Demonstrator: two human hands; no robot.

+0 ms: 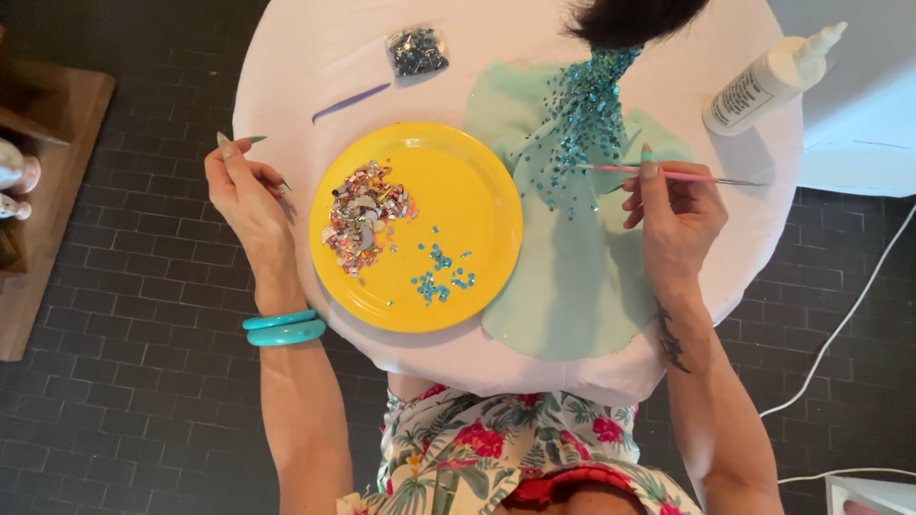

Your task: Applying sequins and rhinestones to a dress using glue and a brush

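Observation:
My right hand (676, 212) grips a thin pink tool (668, 174) that lies across the pale mint fabric piece (572, 277), its tip pointing right. Teal sequins (582, 114) cover the fabric's narrow upper part. My left hand (243, 191) hovers at the left rim of a yellow plate (477, 191), fingers loosely curled with nothing in them. On the plate lie a heap of mixed silver and pink sequins (361, 216) and a small scatter of blue gems (439, 273). Two turquoise bangles (283, 327) circle my left wrist.
Everything rests on a round white table (305, 67) over dark brick flooring. A white glue bottle (768, 81) lies at the upper right, a small bag of dark gems (417, 50) and a purple stick (350, 102) at the top. A wooden shelf (48, 191) stands left; a white cable (849, 315) trails right.

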